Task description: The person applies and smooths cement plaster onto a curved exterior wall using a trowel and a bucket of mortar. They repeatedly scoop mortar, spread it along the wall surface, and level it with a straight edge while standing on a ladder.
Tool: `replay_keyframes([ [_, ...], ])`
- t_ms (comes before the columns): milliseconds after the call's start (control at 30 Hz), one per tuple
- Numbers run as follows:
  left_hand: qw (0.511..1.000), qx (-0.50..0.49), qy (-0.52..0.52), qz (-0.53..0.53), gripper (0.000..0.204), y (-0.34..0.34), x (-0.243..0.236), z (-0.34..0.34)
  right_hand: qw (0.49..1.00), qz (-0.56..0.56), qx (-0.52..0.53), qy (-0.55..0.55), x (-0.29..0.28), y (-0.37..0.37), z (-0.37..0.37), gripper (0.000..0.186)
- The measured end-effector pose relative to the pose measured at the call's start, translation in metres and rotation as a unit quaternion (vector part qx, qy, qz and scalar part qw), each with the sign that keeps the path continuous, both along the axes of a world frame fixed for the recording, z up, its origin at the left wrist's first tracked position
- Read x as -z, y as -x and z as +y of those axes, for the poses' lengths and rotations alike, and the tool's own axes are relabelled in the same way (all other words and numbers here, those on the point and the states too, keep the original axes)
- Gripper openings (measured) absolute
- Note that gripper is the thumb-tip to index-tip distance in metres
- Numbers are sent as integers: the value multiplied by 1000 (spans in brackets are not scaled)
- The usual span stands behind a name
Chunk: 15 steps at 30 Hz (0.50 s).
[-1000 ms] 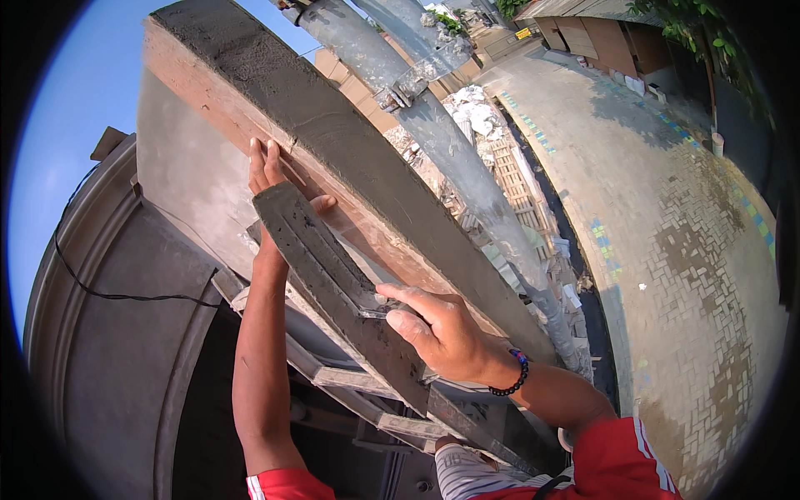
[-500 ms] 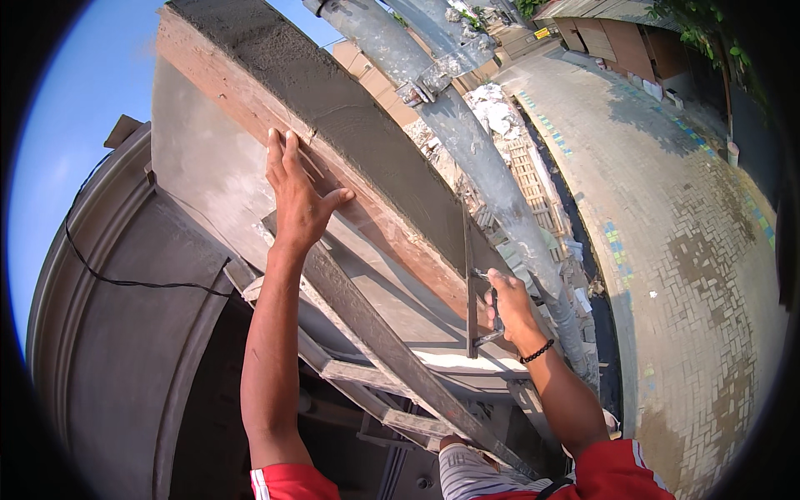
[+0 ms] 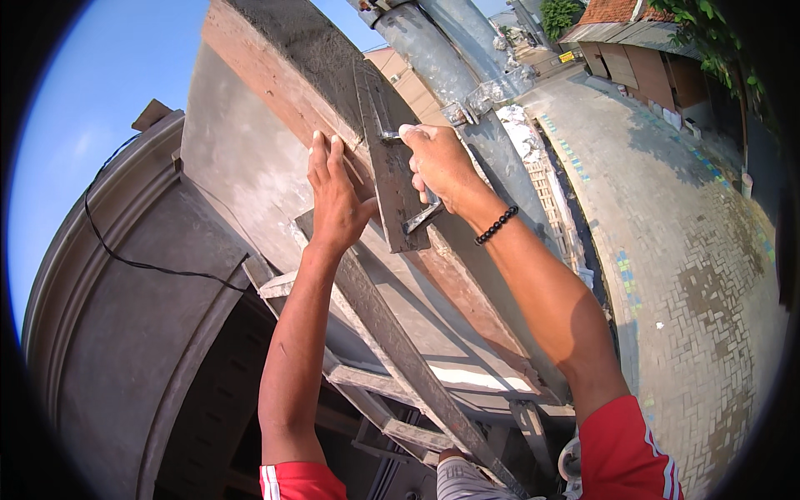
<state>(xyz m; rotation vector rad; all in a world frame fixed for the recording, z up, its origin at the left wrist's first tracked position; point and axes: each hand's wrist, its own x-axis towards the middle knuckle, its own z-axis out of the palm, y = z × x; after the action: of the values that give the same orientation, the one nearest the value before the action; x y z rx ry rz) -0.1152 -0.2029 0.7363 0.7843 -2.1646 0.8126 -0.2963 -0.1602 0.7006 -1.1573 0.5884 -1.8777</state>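
Observation:
My left hand (image 3: 336, 204) rests with fingers apart against a reddish board (image 3: 267, 83) along the side of a long ledge (image 3: 300, 50) topped with grey mortar. My right hand (image 3: 437, 167) grips the handle of a flat, mortar-coated plastering float (image 3: 387, 204), which lies on the ledge just right of my left hand, its long face running along the mortar. The handle is partly hidden by my fingers. A smooth grey rendered wall (image 3: 221, 133) is below the board.
A ladder (image 3: 383, 383) leans under the ledge below my arms. Grey pipes with clamps (image 3: 425, 58) rise just beyond the ledge. A curved moulding (image 3: 92, 250) with a dangling black cable is at left. Far below right lie a paved lane (image 3: 683, 250), rubble and a shed (image 3: 633, 67).
The float was over my left hand, then low on the ledge's right part; it has since moved up along the mortar beside my left hand, which stays on the board. The view has shifted.

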Motion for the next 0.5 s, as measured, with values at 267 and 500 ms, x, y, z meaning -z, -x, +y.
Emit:
replay_keyframes([
  [267, 987, 136, 80, -24, 90, -9, -2, -26, 933, 82, 158, 312, 53, -45, 51, 35],
  [500, 1000, -14, -5, -11, 117, 3, 0, 4, 971, -171, -145, -81, 240, -8, 107, 47],
])
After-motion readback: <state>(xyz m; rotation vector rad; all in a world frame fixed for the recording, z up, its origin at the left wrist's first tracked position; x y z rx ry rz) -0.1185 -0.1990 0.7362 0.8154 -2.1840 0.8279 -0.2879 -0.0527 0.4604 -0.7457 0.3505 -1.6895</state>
